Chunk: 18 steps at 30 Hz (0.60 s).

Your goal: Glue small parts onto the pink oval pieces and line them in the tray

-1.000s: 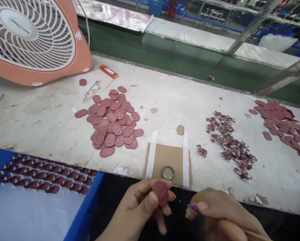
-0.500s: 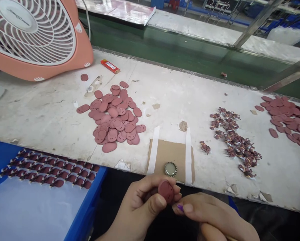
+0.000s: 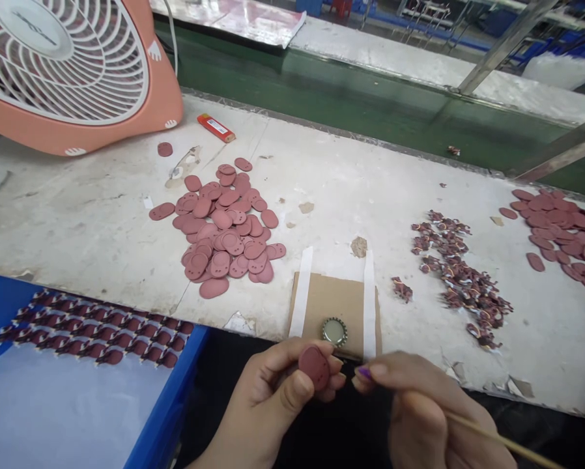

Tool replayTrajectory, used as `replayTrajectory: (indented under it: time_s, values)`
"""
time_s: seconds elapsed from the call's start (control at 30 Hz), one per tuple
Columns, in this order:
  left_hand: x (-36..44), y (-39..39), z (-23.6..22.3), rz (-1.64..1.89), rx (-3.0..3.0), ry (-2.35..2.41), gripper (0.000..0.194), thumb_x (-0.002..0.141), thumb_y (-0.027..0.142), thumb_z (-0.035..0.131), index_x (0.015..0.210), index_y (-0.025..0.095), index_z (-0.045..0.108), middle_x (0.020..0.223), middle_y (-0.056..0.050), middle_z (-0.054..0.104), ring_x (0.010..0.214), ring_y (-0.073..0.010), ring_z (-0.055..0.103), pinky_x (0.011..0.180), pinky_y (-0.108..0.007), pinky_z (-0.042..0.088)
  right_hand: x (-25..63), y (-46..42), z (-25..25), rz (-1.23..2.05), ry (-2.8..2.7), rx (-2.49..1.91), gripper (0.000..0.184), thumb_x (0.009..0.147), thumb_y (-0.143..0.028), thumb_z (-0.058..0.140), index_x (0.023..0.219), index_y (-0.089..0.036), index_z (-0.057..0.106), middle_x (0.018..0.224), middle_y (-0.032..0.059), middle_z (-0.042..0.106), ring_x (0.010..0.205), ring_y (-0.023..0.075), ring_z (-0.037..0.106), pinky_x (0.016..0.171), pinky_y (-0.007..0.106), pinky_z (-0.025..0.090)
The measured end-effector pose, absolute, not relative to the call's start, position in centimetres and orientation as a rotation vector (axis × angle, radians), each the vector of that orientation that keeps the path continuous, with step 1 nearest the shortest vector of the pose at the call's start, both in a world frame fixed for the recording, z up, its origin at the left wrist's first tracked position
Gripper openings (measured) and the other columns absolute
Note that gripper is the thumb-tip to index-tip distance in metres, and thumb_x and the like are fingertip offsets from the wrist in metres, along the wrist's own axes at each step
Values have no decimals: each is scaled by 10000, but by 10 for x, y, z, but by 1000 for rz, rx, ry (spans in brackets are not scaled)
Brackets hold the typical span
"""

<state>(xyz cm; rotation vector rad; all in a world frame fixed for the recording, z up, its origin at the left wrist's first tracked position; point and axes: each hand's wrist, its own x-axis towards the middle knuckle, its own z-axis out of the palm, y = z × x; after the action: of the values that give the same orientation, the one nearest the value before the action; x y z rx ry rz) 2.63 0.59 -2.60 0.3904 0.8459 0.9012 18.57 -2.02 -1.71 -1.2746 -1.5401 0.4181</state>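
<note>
My left hand (image 3: 277, 397) pinches a maroon oval disc (image 3: 314, 368) with small holes, between thumb and fingers, just below the table edge. Close by on the right, my right hand (image 3: 419, 404) is closed around a thin wooden stick (image 3: 498, 438), which runs out toward the lower right. Something small and purple (image 3: 365, 372) shows at its fingertips; I cannot tell what it is. The two hands are apart. Beyond them, a bottle cap (image 3: 334, 331) lies on a cardboard piece (image 3: 339, 296) held by white tape strips.
Maroon ovals (image 3: 221, 218) are heaped left of centre, with another heap (image 3: 559, 221) at far right. Small dark figures (image 3: 461, 273) lie between. A blue tray (image 3: 163, 404) holds rows of figures on ovals (image 3: 101, 329). An orange fan (image 3: 168, 98) stands back left, before a green belt (image 3: 322, 98).
My right hand has drawn away from the disc to the right, and more of its stick shows. My left hand has shifted slightly left. A small figure on the green belt has moved right.
</note>
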Motion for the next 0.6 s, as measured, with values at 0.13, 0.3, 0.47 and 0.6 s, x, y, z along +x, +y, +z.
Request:
replayTrajectory:
  time_s: [0.13,0.3,0.47,0.6]
  values:
    - [21,7,-27,938,385,927,263,706,419,846,903,246,827,812,-23,810,729,-158,750,714,-206,599,194,-7,-27,409,-1715,-1375,197,1067,-203,456,995,-191,639,821,-9,669,686,94,645,619,178,513]
    - [19,7,-29,955,389,957,261,711,433,837,908,263,826,824,-25,819,746,-162,761,698,-188,602,194,1,-33,385,-1776,-1420,173,1037,-181,488,959,-193,643,790,-20,657,683,103,628,633,205,476]
    - [19,6,-30,959,400,907,232,736,412,825,919,269,825,852,-21,823,773,-164,766,711,-185,599,189,-10,-23,406,-1640,-1363,224,1085,-223,430,987,-187,629,818,0,655,654,91,624,578,177,511]
    - [22,6,-32,949,449,828,216,756,403,812,933,281,826,830,-12,813,775,-155,754,741,-201,594,177,-18,-12,519,-1437,-1173,253,1094,-315,462,995,-179,651,776,24,660,638,125,656,554,209,548]
